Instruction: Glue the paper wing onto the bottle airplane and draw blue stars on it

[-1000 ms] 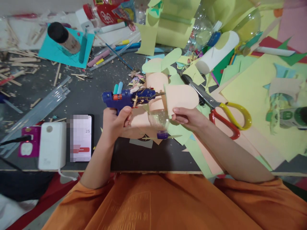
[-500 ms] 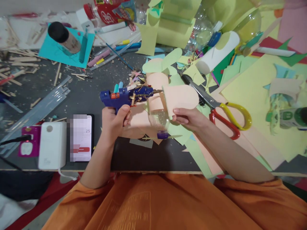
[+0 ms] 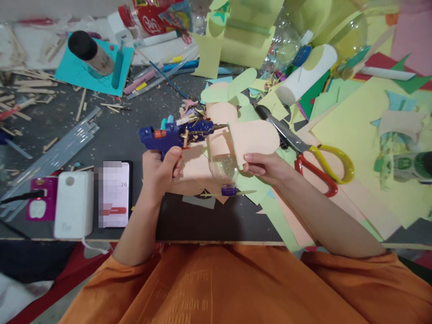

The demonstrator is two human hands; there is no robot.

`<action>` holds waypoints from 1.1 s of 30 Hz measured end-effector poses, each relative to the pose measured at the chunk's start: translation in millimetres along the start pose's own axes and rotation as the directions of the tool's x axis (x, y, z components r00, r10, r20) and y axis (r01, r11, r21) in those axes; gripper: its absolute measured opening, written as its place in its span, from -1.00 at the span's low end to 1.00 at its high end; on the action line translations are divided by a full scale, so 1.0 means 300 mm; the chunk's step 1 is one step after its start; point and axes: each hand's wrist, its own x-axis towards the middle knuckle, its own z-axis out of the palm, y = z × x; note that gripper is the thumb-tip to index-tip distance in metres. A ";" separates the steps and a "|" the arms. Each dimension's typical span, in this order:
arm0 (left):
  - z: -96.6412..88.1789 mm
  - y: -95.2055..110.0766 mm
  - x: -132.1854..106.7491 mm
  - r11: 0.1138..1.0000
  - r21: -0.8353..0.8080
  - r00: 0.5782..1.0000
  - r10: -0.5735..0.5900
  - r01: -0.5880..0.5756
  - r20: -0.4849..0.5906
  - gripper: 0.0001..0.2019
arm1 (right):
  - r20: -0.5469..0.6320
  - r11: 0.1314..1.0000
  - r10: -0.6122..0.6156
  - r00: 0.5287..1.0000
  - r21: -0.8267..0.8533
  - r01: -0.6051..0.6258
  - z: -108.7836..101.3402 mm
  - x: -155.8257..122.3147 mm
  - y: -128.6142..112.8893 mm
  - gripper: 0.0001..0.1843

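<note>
Dark table (image 3: 219,225) lay littered with pastel paper sheets (image 3: 351,121) and pale wood slivers (image 3: 35,83). Left hand (image 3: 162,168) gripped blue plastic glue gun (image 3: 165,138) with metal nozzle (image 3: 220,127); right hand (image 3: 266,167) pinched round-ended peach paper piece (image 3: 258,137) by near left corner. Piece's left edge stood at nozzle tip over middle of table; contact unclear. Good work probably wanted steady nozzle, firm edge, fingers clear of likely heat. Debris (image 3: 186,137) on gun's barrel could snag. Clear plastic bottle with purple cap (image 3: 224,168) lay nearer; red-and-yellow-handled metal scissors (image 3: 303,146) right, black-cased phone (image 3: 116,193) left.
</note>
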 end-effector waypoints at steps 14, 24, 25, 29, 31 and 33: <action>-0.003 -0.006 -0.002 1.000 -0.009 1.000 -0.013 0.013 -0.008 -0.40 | 0.003 0.999 0.030 1.000 -0.014 -0.030 -0.001 -0.003 -0.008 -0.56; -0.067 -0.036 0.109 0.982 -0.182 0.908 -0.038 -0.042 -0.416 -0.69 | -0.060 0.995 -0.031 0.998 0.090 0.036 -0.022 0.006 -0.006 -0.55; -0.084 -0.040 0.122 0.976 -0.218 0.906 -0.102 0.011 -0.411 -0.68 | -0.069 0.995 -0.037 0.997 0.093 0.043 -0.024 0.007 -0.004 -0.52; -0.139 -0.069 0.168 0.961 -0.250 0.911 -0.201 0.114 -0.360 -0.71 | -0.062 0.993 -0.048 0.997 0.104 0.055 -0.032 0.009 0.009 -0.43; -0.157 -0.092 0.190 0.973 -0.215 0.914 -0.166 0.089 -0.371 -0.74 | -0.052 0.991 -0.066 0.996 0.111 0.072 -0.036 0.010 0.015 -0.46; -0.180 -0.113 0.207 0.984 -0.177 0.901 -0.096 0.021 -0.423 -0.70 | -0.059 0.990 -0.077 0.995 0.114 0.084 -0.038 0.011 0.016 -0.54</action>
